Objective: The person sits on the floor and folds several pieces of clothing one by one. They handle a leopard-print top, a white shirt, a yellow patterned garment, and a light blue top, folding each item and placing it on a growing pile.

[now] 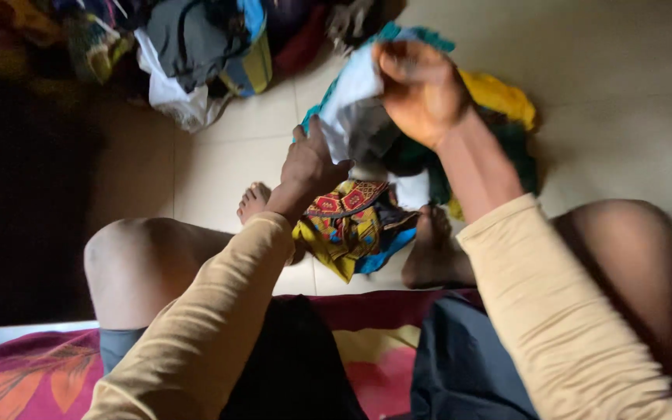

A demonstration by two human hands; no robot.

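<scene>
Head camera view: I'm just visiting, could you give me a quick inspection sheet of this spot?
Surface: pale tiled floor; the person sits on a floral red bedsheet.
Job's things: white and teal cloth, held up by both hands.
Clutter: patterned yellow and red cloth between the feet; yellow and green garments behind; heap of clothes at top left.
Grippers: left hand grips the cloth's lower edge; right hand grips its top.
Cables: nothing seen.
Surroundings: dark area at left, too dim to tell.
</scene>
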